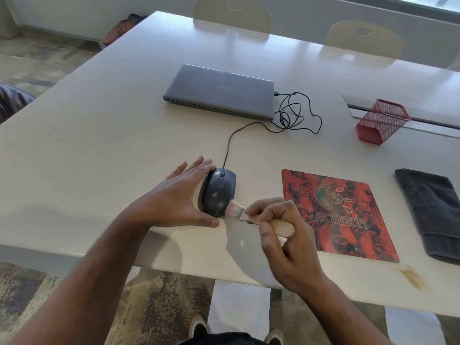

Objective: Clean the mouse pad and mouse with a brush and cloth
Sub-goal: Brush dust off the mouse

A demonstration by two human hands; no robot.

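A dark wired mouse (218, 192) lies on the white table (99, 145) near its front edge. My left hand (178, 197) rests against the mouse's left side with straight fingers, thumb along its near end. My right hand (281, 232) grips the pale wooden handle of a small brush (251, 216), whose bristles touch the mouse's near right side. To the right lies a red Logitech mouse pad (338, 212), and beyond it a folded dark grey cloth (433, 212).
A closed grey laptop (219, 92) sits behind the mouse, with the mouse's black cable (296, 115) coiled at its right. A red mesh pen holder (380, 122) lies tipped at the far right. A brownish stain (412, 277) marks the table's front right. Two chairs stand behind.
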